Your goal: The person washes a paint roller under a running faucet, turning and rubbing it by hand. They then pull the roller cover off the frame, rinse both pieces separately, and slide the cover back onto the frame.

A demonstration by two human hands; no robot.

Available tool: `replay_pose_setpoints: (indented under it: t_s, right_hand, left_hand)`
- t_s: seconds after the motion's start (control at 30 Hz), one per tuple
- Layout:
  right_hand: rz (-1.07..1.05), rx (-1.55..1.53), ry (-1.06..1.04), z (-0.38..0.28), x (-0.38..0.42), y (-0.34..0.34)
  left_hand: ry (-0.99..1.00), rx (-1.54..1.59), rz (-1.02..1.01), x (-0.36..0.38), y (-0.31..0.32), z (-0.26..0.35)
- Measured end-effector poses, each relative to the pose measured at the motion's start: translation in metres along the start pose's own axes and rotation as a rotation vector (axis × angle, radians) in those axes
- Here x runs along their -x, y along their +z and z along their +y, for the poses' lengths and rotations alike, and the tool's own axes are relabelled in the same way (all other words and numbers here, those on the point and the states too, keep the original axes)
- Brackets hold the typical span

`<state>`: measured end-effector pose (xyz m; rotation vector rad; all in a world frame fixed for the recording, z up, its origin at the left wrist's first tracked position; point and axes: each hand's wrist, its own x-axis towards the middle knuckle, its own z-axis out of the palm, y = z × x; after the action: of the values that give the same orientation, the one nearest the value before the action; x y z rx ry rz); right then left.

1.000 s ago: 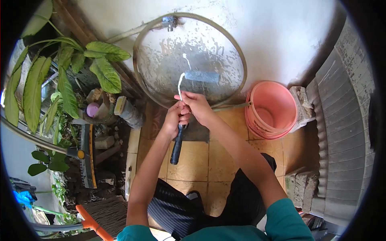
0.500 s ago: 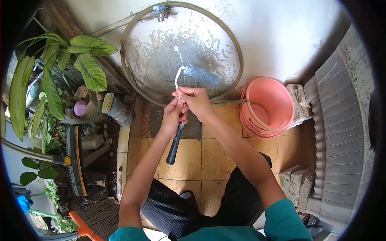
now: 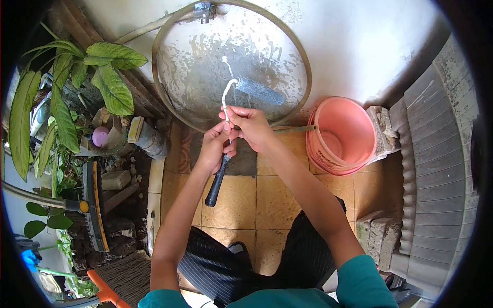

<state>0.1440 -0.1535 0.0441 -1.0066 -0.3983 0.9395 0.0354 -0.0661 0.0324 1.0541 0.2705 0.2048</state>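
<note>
A paint roller with a blue-grey sleeve (image 3: 261, 91), a white-coated bent metal rod and a black handle (image 3: 216, 186) is held up in front of the wall. My left hand (image 3: 214, 149) is closed round the rod just above the handle. Fingers of my right hand (image 3: 247, 124) pinch the white rod slightly higher, touching the left fingertips. The roller sleeve points to the right, and the handle slants down to the left.
A hose (image 3: 308, 66) loops from a tap (image 3: 205, 12) on the wet wall, its end near a pink bucket (image 3: 345, 134). Potted plants (image 3: 112, 90) and a grey pipe (image 3: 151, 142) are at left. Bricks (image 3: 379, 238) and a grey slatted structure (image 3: 436, 154) stand at right.
The handle end has swung slightly left, and the roller sleeve has shifted a little right. Both hands keep hold of the rod, the left hand having moved slightly left.
</note>
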Motion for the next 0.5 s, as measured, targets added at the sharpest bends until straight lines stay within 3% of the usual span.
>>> replay_pose_setpoints:
  t_s: [0.5]
  right_hand:
    - [0.02,-0.019,0.125,-0.006,0.0,-0.005]
  left_hand:
    - [0.07,-0.009,0.054,0.001,0.013,-0.003]
